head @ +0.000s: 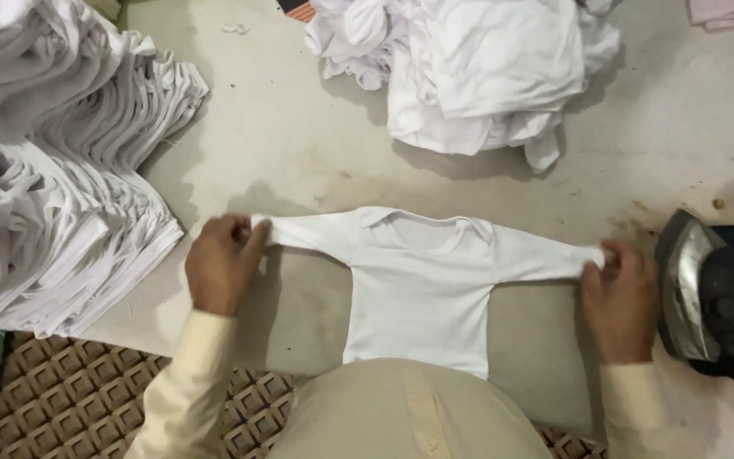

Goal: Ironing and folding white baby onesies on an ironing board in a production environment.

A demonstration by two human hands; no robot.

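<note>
Evidently to pull it flat, the left hand and right hand each pinch 1 cuff of the small white long-sleeved shirt stretched between them, the iron just beyond the right grip.

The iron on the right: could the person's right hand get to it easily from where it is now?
Probably yes. The right hand pinches the sleeve end of the white shirt, and the iron stands on end just beside it, with nothing between them. It would have to let go of the sleeve first.
</note>
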